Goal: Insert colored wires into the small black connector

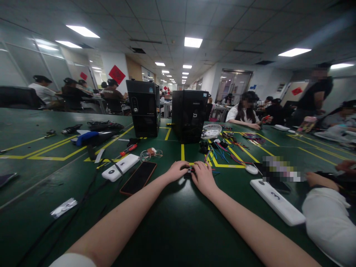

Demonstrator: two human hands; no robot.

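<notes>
Head view: the green surface (178, 230) is bearing two black computer towers (191, 115). Nearer, the right grip (204, 178) and left grip (178, 170) are curling around something; whether either is closing firmly, I cannot tell. Red and blue wires (216, 172) are poking out beside the right one, probably bending softly. Smallest, a mostly hidden part (190, 170) is sitting between the fingertips, seeming light and stiff; its body is offering safer hold than wires.

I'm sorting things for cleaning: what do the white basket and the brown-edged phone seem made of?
White basket: likely plastic, fairly matte, judging by its openwork sides. Phone: probably glass-fronted and smooth, its face flat and uniformly dark; plastic remains possible.
</notes>
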